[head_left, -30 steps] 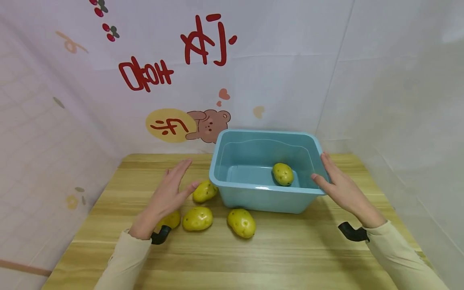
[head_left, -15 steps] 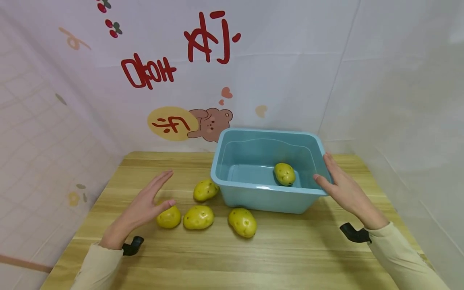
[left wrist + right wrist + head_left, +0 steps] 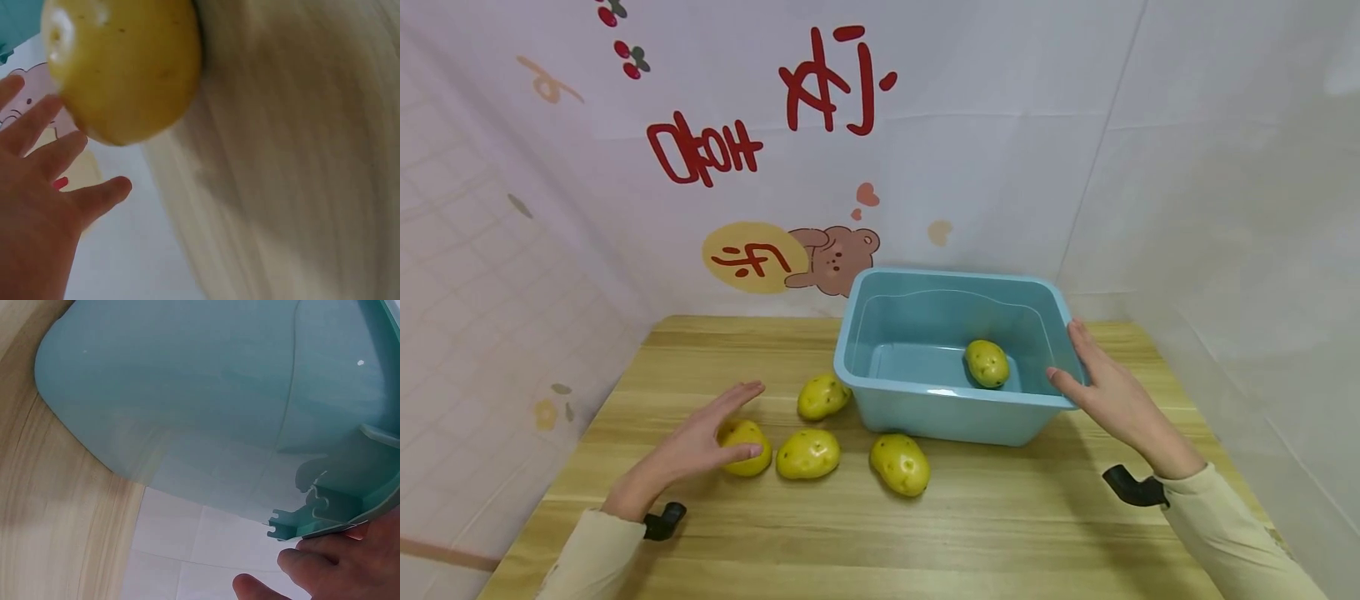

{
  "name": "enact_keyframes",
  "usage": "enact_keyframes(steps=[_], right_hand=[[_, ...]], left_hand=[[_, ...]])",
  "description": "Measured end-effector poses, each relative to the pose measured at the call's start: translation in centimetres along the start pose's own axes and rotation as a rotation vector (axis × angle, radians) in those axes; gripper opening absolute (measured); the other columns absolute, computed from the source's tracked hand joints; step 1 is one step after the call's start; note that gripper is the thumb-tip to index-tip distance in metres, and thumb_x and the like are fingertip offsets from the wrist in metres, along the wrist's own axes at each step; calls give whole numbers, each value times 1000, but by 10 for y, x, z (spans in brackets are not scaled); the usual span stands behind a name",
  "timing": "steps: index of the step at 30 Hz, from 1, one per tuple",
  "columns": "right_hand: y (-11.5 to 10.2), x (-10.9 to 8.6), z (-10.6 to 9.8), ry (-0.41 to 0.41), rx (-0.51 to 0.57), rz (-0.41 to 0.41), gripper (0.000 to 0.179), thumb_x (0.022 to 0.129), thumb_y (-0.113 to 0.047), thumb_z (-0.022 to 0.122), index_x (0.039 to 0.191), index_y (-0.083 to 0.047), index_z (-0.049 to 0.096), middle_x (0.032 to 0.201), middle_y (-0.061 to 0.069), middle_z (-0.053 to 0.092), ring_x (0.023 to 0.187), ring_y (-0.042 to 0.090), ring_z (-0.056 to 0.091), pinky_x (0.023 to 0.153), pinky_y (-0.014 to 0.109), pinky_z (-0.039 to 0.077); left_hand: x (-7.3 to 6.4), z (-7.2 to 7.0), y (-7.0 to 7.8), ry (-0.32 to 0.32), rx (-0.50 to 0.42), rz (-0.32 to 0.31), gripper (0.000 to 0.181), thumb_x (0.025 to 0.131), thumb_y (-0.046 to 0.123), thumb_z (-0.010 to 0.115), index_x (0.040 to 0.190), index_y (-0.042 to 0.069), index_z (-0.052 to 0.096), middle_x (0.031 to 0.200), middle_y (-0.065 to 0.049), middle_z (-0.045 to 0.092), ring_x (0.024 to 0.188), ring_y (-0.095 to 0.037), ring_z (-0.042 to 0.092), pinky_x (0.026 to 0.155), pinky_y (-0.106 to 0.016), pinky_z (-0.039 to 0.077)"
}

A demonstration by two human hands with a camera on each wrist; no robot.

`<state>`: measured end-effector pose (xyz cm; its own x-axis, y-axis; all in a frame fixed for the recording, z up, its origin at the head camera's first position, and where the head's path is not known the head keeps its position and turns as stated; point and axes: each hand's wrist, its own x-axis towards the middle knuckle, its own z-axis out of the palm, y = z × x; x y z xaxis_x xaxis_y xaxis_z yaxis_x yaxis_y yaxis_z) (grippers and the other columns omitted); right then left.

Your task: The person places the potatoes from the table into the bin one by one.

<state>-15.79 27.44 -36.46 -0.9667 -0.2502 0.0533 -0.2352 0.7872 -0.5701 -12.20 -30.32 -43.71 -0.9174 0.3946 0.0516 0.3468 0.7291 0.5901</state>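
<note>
Blue bin is pinched at the edge by the right hand, prob to steady it; left hand, fingers spread near a potato, grips nothing

I am facing a white back wall, red characters running across it, a printed brown bear showing low down, faint grid lines marking the left wall, a wood-grain tabletop spreading before me.

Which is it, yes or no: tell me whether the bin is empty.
No, a potato lies inside the bin in the head view.
</note>
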Motion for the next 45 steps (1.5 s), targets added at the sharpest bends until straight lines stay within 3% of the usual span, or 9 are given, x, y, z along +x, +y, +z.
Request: enact_keyframes(steps=[7, 20, 27, 31, 40, 45], right_hand=[[-1, -1, 0, -3, 10, 1, 88, 106, -48, 51, 166, -10, -1, 172, 14, -4, 155, 48, 6, 115, 75, 16], [-1, 0, -1, -24, 4, 13, 89, 106, -49, 51, 166, -9, -2, 172, 13, -4, 155, 48, 5, 116, 73, 16], [0, 0, -1, -23, 5, 17, 90, 106, -51, 52, 166, -10, -2, 172, 12, -4, 155, 48, 6, 116, 73, 16], [-1, -1, -2, -23, 10, 19, 91, 105, -51, 52, 166, -10, -2, 172, 12, -4, 155, 48, 6, 116, 73, 16], [1, 0, 0, -20, 14, 18, 91, 105, -50, 53, 166, -9, -1, 172, 14, -3, 155, 48, 6, 116, 73, 16], [1, 0, 0, -18, 18, 19, 91, 105, -49, 53, 166, -10, -2, 172, 13, -4, 156, 47, 5, 116, 73, 15]], left_hand=[[-3, -1, -10, -31, -43, 23, 78, 92, 38, 79, 158, 17, 44, 163, -15, 38, 148, -50, 29, 109, -78, 25], [0, 3, -22, -97, -80, 50, 74, 89, 35, 82, 150, 5, 53, 156, -20, 47, 142, -51, 39, 110, -74, 28], [-1, 4, -25, -139, -72, 4, 70, 88, 40, 83, 144, 5, 59, 147, -20, 55, 135, -48, 48, 108, -70, 37], [-4, 3, -26, -152, -77, -6, 72, 86, 42, 84, 144, 6, 60, 146, -18, 56, 132, -47, 51, 105, -67, 40], [-11, -3, -28, -195, -116, 37, 85, 81, 37, 89, 149, 1, 52, 149, -24, 51, 134, -53, 46, 104, -74, 36], [-15, -3, -30, -188, -109, 53, 84, 82, 38, 88, 150, 4, 52, 149, -20, 52, 135, -50, 47, 105, -73, 36]])
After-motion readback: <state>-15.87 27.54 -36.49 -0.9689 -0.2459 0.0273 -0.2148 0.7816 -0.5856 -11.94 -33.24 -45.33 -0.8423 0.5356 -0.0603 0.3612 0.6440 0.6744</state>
